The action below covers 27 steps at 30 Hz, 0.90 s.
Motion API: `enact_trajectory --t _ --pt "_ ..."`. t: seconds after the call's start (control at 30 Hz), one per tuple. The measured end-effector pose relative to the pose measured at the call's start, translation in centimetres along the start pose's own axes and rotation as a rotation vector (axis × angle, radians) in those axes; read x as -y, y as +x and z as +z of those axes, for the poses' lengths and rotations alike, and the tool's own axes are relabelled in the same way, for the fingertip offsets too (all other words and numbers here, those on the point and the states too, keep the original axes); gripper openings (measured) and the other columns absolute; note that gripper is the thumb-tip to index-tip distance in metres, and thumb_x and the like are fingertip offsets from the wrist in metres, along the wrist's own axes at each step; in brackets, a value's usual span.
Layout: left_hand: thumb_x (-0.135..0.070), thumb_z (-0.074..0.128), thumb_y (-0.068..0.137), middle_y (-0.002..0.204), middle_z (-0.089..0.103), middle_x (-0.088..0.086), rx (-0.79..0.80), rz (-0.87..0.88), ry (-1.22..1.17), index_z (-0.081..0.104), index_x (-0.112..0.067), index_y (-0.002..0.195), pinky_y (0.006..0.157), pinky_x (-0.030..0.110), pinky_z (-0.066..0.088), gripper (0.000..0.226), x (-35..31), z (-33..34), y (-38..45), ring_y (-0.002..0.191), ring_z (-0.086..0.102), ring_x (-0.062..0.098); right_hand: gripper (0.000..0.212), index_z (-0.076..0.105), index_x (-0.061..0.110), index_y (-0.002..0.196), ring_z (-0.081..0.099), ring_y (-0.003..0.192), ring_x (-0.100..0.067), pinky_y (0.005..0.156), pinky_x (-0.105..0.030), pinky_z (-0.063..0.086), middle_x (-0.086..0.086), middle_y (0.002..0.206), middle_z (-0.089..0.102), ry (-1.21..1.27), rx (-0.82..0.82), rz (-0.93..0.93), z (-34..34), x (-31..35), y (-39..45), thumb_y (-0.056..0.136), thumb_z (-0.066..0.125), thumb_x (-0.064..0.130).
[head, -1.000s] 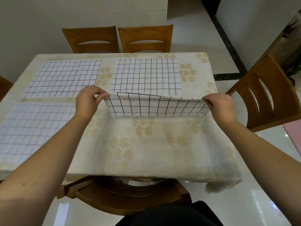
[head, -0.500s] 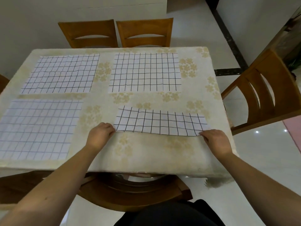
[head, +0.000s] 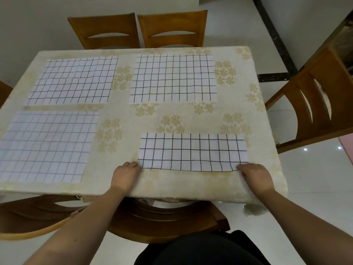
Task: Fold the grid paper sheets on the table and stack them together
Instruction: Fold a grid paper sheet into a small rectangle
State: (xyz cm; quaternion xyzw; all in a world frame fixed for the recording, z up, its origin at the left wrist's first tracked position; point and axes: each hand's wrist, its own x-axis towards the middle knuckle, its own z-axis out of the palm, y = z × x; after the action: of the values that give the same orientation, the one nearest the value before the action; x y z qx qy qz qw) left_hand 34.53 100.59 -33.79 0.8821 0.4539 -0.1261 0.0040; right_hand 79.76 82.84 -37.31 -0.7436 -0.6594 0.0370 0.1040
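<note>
While my fingertips sit at the near corners of the folded grid sheet (head: 193, 152), I cannot tell whether they pinch it or only press

Left hand (head: 125, 175) and right hand (head: 257, 176) lie knuckles-up, fingers close together, tips hidden at the sheet's edge. Folded to a long strip, black grid on white, it lies flat near the table's (head: 191, 185) front right edge. Half a second ago its near edge was slightly raised. Three unfolded sheets lie beyond; the near-left one (head: 45, 146) is cut off at the frame's edge
</note>
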Motion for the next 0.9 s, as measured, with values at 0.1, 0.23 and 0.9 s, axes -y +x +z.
enact_trajectory --t 0.1,0.23,0.9 --pt "0.001 0.086 0.038 0.086 0.071 0.002 -0.046 0.023 -0.011 0.072 -0.014 0.075 0.041 0.029 0.046 0.042 0.0 0.3 -0.3 0.064 0.064 0.026 0.041 0.076 0.012 0.095 0.072 0.083 -0.028 0.074 -0.041 0.058 -0.006 0.095 0.075 -0.016 0.034 0.013 0.5 0.2 -0.7 0.059 0.078 -0.008" --pt "0.005 0.086 0.035 0.096 0.073 0.008 -0.08 0.106 -0.033 0.074 -0.007 0.084 0.051 0.029 0.054 0.052 -0.1 0.1 -0.6 0.078 0.07 0.027 0.038 0.074 0.011 0.102 0.071 0.089 -0.028 0.078 -0.042 0.056 -0.008 0.099 0.074 -0.023 0.052 0.027 0.5 0.6 -1.2 0.066 0.073 -0.002" --pt "-0.034 0.038 0.098 0.143 0.05 0.008 -0.22 0.167 -0.118 0.05 -0.011 0.14 0.116 0.046 0.022 0.049 -4.8 3.0 -0.2 0.136 0.043 0.024 0.059 0.05 0.011 0.136 0.045 0.131 -0.03 0.111 -0.052 0.027 -0.013 0.138 0.052 -0.154 0.272 0.235 0.4 4.8 -3.1 0.095 0.025 0.045"
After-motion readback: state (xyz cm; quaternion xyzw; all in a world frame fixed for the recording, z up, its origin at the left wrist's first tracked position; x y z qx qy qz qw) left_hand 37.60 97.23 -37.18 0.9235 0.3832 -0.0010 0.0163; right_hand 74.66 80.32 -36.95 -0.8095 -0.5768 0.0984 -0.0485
